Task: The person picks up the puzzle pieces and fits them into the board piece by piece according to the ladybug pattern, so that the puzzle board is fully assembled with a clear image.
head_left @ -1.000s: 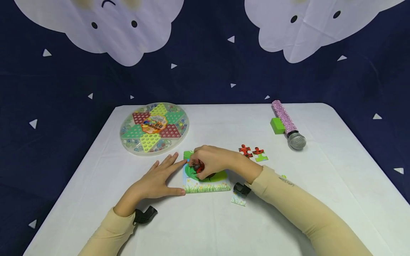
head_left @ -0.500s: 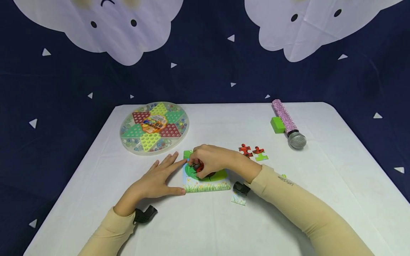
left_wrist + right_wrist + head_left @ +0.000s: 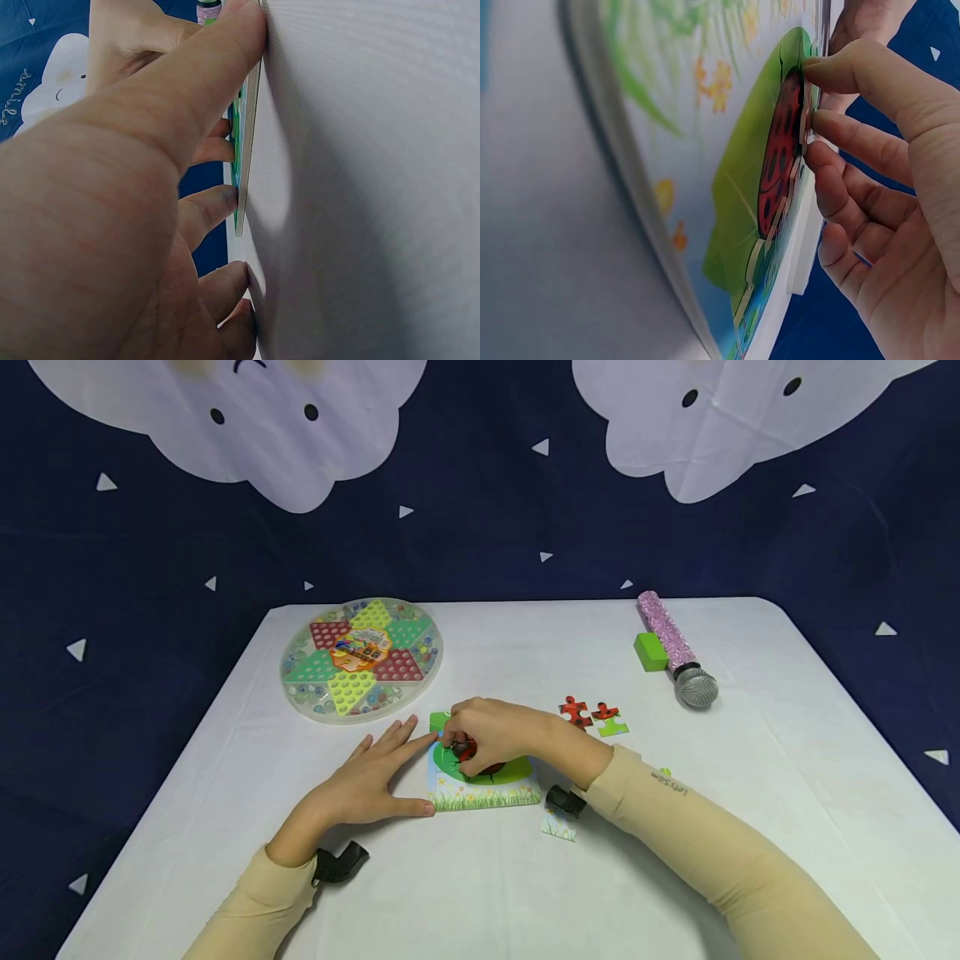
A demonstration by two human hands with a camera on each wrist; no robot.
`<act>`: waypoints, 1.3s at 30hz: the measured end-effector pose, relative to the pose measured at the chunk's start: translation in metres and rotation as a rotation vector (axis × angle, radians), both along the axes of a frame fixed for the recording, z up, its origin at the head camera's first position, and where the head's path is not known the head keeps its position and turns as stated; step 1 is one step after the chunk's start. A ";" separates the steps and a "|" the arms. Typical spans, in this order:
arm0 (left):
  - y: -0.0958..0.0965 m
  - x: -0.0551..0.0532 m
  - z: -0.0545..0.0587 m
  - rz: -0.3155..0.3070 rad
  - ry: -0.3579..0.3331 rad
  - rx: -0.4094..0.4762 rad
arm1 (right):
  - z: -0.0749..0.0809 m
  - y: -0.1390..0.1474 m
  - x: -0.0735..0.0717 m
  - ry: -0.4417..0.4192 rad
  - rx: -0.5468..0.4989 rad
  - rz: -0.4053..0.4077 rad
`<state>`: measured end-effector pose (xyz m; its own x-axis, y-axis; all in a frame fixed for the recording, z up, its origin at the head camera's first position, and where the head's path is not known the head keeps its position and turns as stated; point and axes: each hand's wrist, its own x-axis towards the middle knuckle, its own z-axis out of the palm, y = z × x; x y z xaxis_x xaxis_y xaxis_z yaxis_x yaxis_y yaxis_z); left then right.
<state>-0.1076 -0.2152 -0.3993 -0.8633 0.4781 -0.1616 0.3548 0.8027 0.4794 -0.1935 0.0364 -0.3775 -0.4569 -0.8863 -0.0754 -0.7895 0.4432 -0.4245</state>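
A ladybug jigsaw puzzle (image 3: 487, 797) lies flat in the middle of the table, its printed ladybug (image 3: 780, 157) on a green leaf. My right hand (image 3: 498, 731) reaches over it from the right. Thumb and forefinger pinch a puzzle piece (image 3: 803, 120) at the ladybug's head, low in the puzzle; the fingers hide much of this piece. My left hand (image 3: 367, 781) lies at the left side with fingers spread. Its thumb (image 3: 244, 26) touches the near left corner of the board and its forefinger (image 3: 217, 206) the left edge.
Two loose red puzzle pieces (image 3: 575, 712) lie behind the right forearm; another piece (image 3: 558, 827) lies under the right wrist. A round Chinese checkers board (image 3: 360, 660) is at back left. A glittery pink microphone (image 3: 671, 643) and green block (image 3: 650, 652) are at back right.
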 end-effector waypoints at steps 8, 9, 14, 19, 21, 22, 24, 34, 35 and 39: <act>0.000 0.001 0.001 0.002 -0.005 0.000 | 0.002 0.001 0.000 -0.003 0.001 0.000; 0.000 0.001 0.001 0.002 -0.005 -0.001 | 0.002 0.001 0.000 -0.002 0.002 0.000; 0.000 0.000 0.000 0.002 -0.003 -0.003 | 0.002 0.001 0.001 0.013 0.007 0.013; 0.000 0.000 0.000 -0.001 -0.001 -0.004 | 0.003 0.001 0.001 0.008 0.008 0.022; 0.000 0.000 0.000 -0.001 -0.002 -0.004 | 0.003 0.001 0.000 0.003 0.009 0.025; 0.000 0.000 0.000 -0.002 -0.002 -0.004 | 0.003 0.001 0.001 0.001 0.011 0.025; 0.000 0.000 0.000 -0.003 -0.004 -0.003 | 0.003 0.000 0.001 -0.004 0.020 0.025; 0.000 0.000 0.000 -0.003 -0.004 0.001 | 0.008 -0.001 0.006 -0.027 0.050 0.004; 0.000 0.001 0.000 -0.002 -0.006 0.001 | 0.008 0.000 0.006 -0.032 0.048 0.008; 0.000 0.000 0.000 -0.002 -0.005 -0.003 | 0.012 0.007 0.005 -0.051 0.032 0.014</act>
<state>-0.1071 -0.2150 -0.3991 -0.8614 0.4795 -0.1675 0.3541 0.8033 0.4789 -0.1885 0.0435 -0.3655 -0.4394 -0.8893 -0.1269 -0.7732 0.4463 -0.4505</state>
